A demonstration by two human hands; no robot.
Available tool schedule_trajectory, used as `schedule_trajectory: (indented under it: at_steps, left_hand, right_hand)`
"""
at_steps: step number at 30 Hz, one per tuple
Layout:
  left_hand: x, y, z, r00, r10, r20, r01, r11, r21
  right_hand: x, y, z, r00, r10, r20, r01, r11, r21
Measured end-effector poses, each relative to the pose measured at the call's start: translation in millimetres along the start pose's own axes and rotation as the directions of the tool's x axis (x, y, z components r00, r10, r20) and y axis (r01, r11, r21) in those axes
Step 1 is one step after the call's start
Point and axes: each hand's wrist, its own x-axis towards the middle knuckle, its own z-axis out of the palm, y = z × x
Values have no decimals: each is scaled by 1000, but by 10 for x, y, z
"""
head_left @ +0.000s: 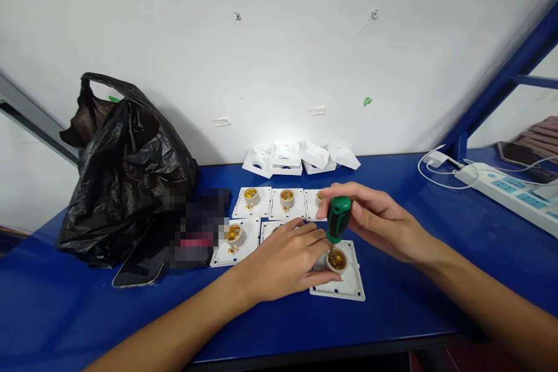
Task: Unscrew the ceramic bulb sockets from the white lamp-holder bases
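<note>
My right hand (375, 218) grips a green and black screwdriver (339, 220), held upright with its tip down inside a lamp socket (336, 261). The round socket has a brass-coloured inside and sits on a square white base plate (349, 289) near the table's front. My left hand (296, 256) holds that lamp socket, thumb along the near side and fingers at its far left. Behind the hands lie more white plates with sockets, such as the left front one (235, 238) and the back middle one (286, 200); my hands partly cover some of them.
White square covers (300, 157) are piled against the wall. On the left stand a black plastic bag (131, 180) and a phone (139, 258), beside a blurred-out patch. At right lie a power strip (514, 192) and white cables (449, 183), near a blue frame post (501, 75).
</note>
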Motion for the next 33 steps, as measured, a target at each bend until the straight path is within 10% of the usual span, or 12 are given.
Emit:
schedule_trajectory:
  at_steps: [33]
  left_hand:
    - [-4, 14, 17, 996, 10, -84, -8, 1000, 24]
  right_hand:
    - [15, 75, -41, 1000, 2, 2, -2, 999, 32]
